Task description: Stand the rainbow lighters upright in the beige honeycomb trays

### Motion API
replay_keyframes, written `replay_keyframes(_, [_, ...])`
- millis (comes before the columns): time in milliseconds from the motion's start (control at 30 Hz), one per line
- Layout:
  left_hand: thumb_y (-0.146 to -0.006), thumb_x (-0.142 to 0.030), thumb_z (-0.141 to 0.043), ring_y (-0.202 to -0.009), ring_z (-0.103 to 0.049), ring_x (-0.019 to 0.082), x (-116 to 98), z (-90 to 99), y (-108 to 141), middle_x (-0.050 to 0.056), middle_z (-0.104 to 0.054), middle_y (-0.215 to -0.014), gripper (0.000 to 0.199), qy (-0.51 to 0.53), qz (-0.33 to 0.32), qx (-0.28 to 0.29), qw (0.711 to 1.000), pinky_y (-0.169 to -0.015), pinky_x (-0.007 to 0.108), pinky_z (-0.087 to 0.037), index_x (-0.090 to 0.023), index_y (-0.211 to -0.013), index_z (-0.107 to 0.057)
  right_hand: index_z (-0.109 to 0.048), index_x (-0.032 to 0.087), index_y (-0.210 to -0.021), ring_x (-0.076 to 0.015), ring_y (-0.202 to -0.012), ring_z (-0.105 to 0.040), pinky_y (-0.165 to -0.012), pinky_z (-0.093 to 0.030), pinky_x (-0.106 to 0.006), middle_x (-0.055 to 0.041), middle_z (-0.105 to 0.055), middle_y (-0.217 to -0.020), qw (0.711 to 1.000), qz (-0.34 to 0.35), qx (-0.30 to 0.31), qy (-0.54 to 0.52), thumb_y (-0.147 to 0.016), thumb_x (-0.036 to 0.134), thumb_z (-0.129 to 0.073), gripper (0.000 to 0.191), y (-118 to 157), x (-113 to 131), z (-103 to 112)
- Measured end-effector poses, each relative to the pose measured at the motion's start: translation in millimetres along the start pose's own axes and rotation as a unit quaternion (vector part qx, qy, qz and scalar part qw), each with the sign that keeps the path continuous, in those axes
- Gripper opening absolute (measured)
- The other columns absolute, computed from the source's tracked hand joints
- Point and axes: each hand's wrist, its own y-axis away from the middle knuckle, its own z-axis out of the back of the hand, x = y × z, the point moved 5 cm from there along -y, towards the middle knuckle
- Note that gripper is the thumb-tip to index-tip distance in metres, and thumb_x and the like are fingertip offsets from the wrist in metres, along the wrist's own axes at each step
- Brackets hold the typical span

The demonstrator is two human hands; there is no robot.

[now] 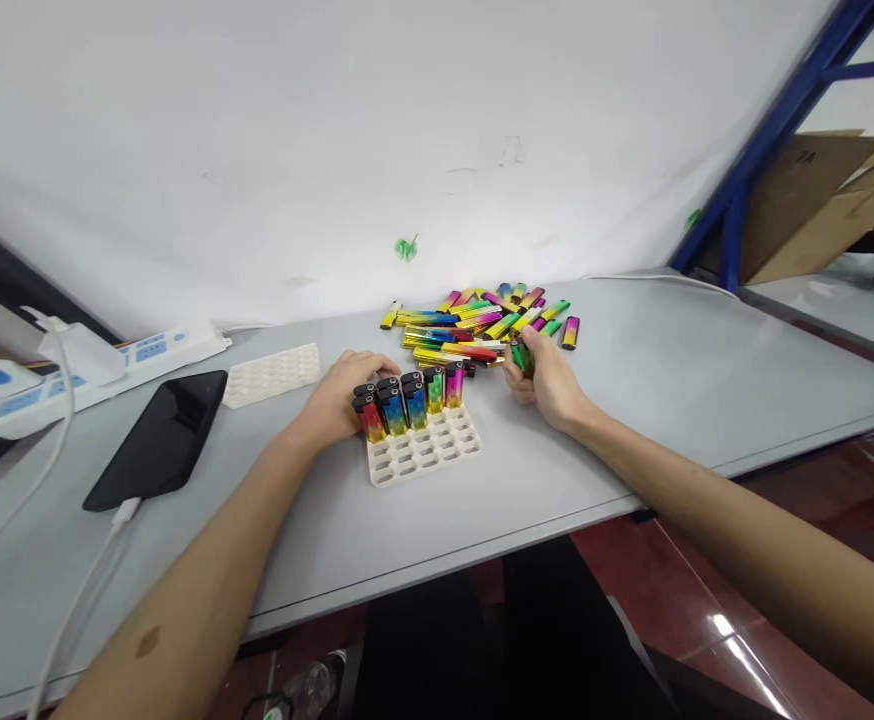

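A white slotted tray [422,452] lies on the grey table in front of me, with several colourful lighters [407,400] standing upright in its far rows. My left hand [339,395] rests on the table against the tray's left side, fingers curled next to the standing lighters. My right hand [542,378] is closed around a green lighter [521,357] at the near edge of a loose pile of rainbow-coloured lighters [482,322]. The pile lies just behind the tray, near the white wall.
A second white slotted tray [272,374] lies at the left. A black phone [159,436] on a white cable sits nearer the left, beside a white power strip [99,370]. The table's front edge [482,550] runs close to me. Blue shelving and cardboard [819,190] stand at right.
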Motion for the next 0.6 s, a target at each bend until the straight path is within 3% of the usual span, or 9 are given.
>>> replay_keyframes(400, [-0.072,-0.021,-0.056,-0.097,-0.057,0.025,-1,1.6,1,0.005,-0.07,-0.1,0.032,0.005,0.002,-0.002,1.0,-0.083,0.034,-0.043,-0.02,-0.103,-0.063,-0.036,0.024,-0.057,-0.0104,-0.043,-0.015,-0.042,-0.013,-0.028,0.0048,-0.022,-0.047,0.998,0.023,-0.01,0.057,-0.093,0.064,-0.034,0.054,0,-1,1])
replay_keyframes(500, [-0.072,-0.022,-0.055,-0.096,-0.057,0.025,-2,2.0,1,0.005,-0.07,-0.102,0.032,0.005,0.001,-0.004,1.0,-0.083,0.034,-0.044,-0.02,-0.103,-0.063,-0.046,0.023,-0.067,-0.0113,-0.044,-0.025,-0.042,-0.019,-0.027,0.0037,-0.032,-0.052,0.998,0.034,-0.007,0.047,-0.094,0.065,-0.031,0.052,3,4,-3])
replay_keyframes(600, [-0.072,-0.023,-0.055,-0.095,-0.057,0.025,-1,1.6,1,0.006,-0.07,-0.101,0.032,0.003,-0.005,-0.004,1.0,-0.083,0.035,-0.044,-0.019,-0.103,-0.064,-0.053,0.022,-0.081,-0.0141,-0.055,-0.044,-0.05,-0.036,-0.028,0.0012,-0.049,-0.063,0.998,0.041,0.017,0.049,-0.095,0.056,-0.038,0.04,8,10,-7])
